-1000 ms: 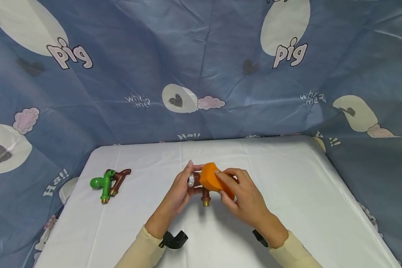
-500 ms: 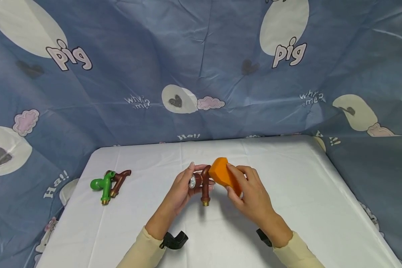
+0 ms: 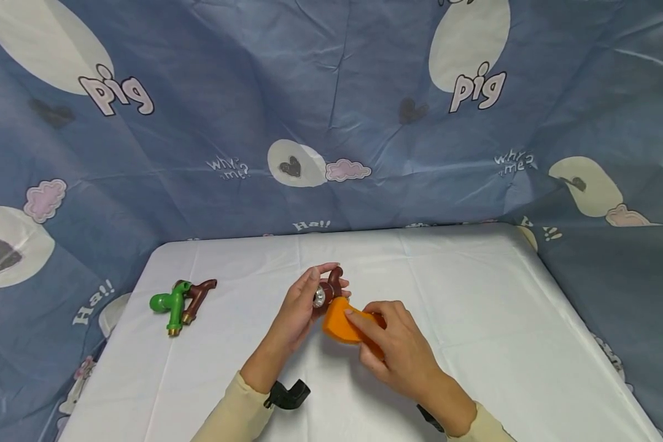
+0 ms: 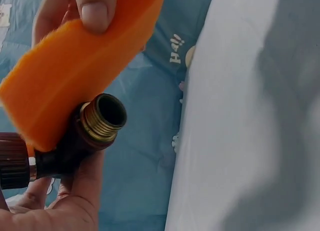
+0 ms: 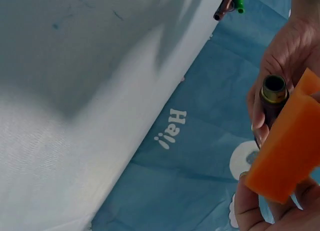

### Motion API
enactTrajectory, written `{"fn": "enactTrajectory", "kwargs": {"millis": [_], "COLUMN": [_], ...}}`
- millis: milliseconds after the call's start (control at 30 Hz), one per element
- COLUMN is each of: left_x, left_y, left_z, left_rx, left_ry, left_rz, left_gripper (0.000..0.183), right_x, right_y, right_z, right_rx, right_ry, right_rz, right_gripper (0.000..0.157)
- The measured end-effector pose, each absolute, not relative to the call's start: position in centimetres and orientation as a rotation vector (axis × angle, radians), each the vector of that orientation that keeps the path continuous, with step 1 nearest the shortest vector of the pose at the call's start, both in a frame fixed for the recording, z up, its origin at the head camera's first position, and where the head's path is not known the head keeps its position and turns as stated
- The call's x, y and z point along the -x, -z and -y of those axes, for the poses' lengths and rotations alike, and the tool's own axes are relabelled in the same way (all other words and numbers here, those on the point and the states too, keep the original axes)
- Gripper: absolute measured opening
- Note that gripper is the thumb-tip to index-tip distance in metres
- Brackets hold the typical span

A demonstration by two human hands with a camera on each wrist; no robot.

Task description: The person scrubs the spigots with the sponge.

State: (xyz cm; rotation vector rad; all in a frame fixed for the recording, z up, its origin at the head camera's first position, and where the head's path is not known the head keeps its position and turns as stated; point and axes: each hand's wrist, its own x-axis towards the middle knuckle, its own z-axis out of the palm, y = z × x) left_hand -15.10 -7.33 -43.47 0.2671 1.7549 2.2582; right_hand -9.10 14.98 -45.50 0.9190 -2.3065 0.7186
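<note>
My left hand [image 3: 294, 310] holds a brown faucet [image 3: 334, 279] by its body, above the table. The faucet has a clear, faceted knob end [image 3: 318, 297] facing left. In the left wrist view its threaded brass inlet [image 4: 100, 122] points toward the camera. An orange sponge [image 3: 339, 322] is pinched between the thumb and fingers of my right hand [image 3: 403, 344]. The sponge lies against the faucet body in the left wrist view and hides part of it. In the right wrist view the sponge [image 5: 287, 146] covers much of the faucet.
A green faucet [image 3: 172, 304] and a second brown faucet [image 3: 199, 298] lie together on the left of the white-covered table [image 3: 503, 344]. Behind the table hangs a blue printed cloth [image 3: 392, 135]. Each wrist wears a black camera mount [image 3: 288, 395].
The right hand has moved the sponge from the faucet's upper part, off to its right, then down to its lower part. The left hand has tilted the faucet; its brass end is now hidden in the head view.
</note>
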Motion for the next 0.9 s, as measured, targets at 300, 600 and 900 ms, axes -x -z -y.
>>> {"fn": "enactTrajectory", "kwargs": {"millis": [300, 600, 900], "left_x": [15.5, 15.2, 15.2], "left_y": [43.2, 43.4, 43.5], "left_z": [8.2, 6.8, 7.0], "left_rx": [-0.230, -0.217, -0.250], "left_ry": [-2.316, -2.308, -2.230], "left_rz": [-1.786, -1.778, -1.858], "left_gripper": [0.052, 0.039, 0.045], "right_x": [9.0, 9.1, 8.8], "right_y": [45.3, 45.0, 45.6], "right_z": [-15.5, -13.5, -13.9], "right_rx": [-0.911, -1.046, -1.048], "right_ry": [-0.743, -0.623, -0.606], "right_rz": [2.269, 2.260, 2.306], "right_gripper": [0.050, 0.041, 0.039]}}
